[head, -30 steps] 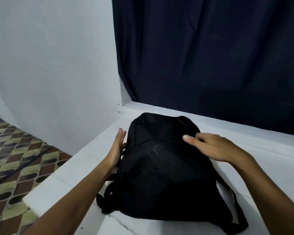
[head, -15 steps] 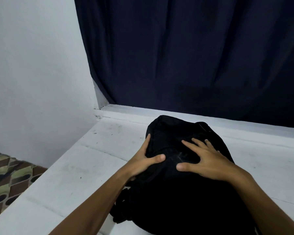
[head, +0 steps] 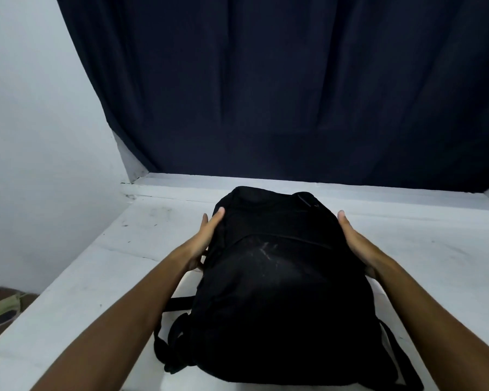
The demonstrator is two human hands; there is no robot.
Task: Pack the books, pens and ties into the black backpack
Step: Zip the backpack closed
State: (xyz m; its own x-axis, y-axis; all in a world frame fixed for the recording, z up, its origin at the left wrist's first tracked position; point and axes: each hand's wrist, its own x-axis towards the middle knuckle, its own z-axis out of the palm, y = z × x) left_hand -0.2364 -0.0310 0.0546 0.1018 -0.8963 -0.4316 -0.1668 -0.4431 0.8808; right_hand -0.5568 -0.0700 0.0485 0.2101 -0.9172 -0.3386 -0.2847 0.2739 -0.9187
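The black backpack [head: 280,283] lies flat on the white table [head: 102,266], its top end pointing away from me and its zips closed. My left hand [head: 205,238] presses flat against the bag's left side with straight fingers. On the opposite side my right hand [head: 355,244] lies flat against the right side, thumb up. The straps [head: 175,342] trail out at the near left and near right. No books, pens or ties are in view.
A dark blue curtain [head: 294,94] hangs right behind the table. A white wall [head: 34,136] stands at the left, and patterned floor [head: 3,309] shows past the table's left edge.
Both hands have slid off the top of the backpack to its two sides. The view has swung to centre the bag.
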